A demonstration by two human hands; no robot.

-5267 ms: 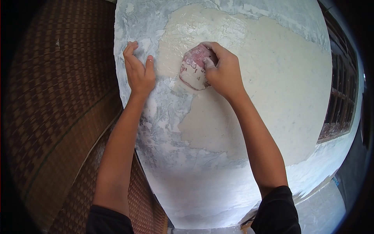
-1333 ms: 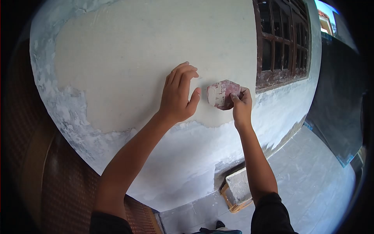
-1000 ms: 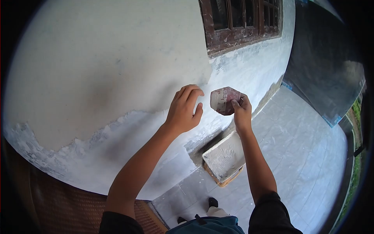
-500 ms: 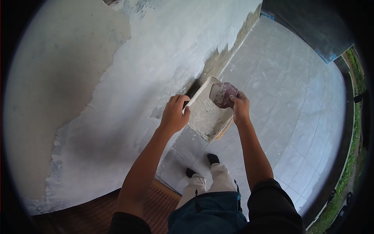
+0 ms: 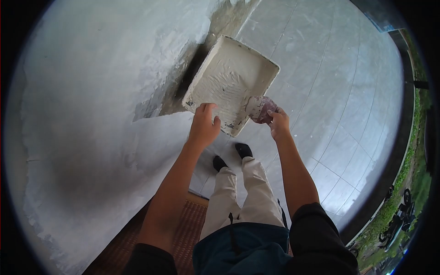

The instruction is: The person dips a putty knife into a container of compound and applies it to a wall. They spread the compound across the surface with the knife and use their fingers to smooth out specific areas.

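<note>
A maroon flat putty spreader (image 5: 261, 109), smeared with pale putty, is pinched between the thumb and fingers of my right hand (image 5: 280, 123). Its coated edge overlaps the near right side of a tray (image 5: 264, 61). Wet, off-white putty (image 5: 229, 87) with ridged marks covers the tray's bottom. My left hand (image 5: 205, 126) hovers by the tray's near left corner, fingers slightly curled and thumb apart, with nothing visible between them.
A partly coated wall (image 5: 91, 114) rises on the left, with a bare, rough strip (image 5: 220, 23) along its base. Grey floor tiles (image 5: 330, 105) extend to the right. My feet in dark socks (image 5: 243, 150) stand below the tray. A woven brown surface (image 5: 183, 220) lies at lower left.
My view has tilted, and more of the tray shows, higher up. My left hand's fingers have come away from the tray's edge. The spreader has moved to the tray's near right side.
</note>
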